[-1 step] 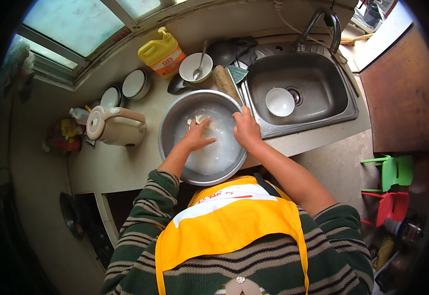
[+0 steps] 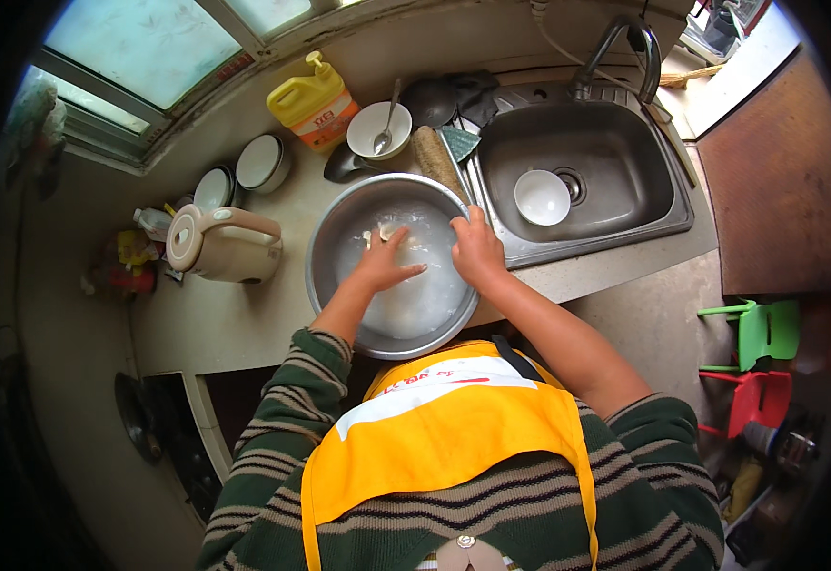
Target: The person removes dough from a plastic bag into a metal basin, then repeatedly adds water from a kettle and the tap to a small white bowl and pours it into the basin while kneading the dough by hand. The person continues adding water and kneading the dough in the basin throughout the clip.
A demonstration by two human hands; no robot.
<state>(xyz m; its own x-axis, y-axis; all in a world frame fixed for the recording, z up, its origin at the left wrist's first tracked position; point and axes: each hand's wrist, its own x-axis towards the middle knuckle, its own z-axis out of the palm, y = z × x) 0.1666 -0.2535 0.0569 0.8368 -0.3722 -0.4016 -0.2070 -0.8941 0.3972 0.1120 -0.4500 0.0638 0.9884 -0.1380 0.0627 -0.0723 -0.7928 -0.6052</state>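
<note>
A round grey metal basin [image 2: 333,249] of cloudy, whitish water [image 2: 411,309] sits at the counter's front edge. My left hand [image 2: 379,263] is down in it with fingers spread and thumb held out to the right. Small pale pieces [image 2: 387,231] show around its fingertips; what they are I cannot make out. On the basin's right side, my right hand [image 2: 479,249] grips the rim, its fingers wrapped over the edge.
A steel sink [image 2: 615,181] to the right holds a white bowl [image 2: 542,197]. Behind the basin are a bowl with a spoon [image 2: 382,143], a loofah-like brown roll [image 2: 437,160] and a yellow jug [image 2: 311,105]. A beige kettle [image 2: 225,246] and stacked bowls [image 2: 261,163] stand left.
My left hand has shifted very slightly to the right in the water. My right hand and the basin have stayed in place.
</note>
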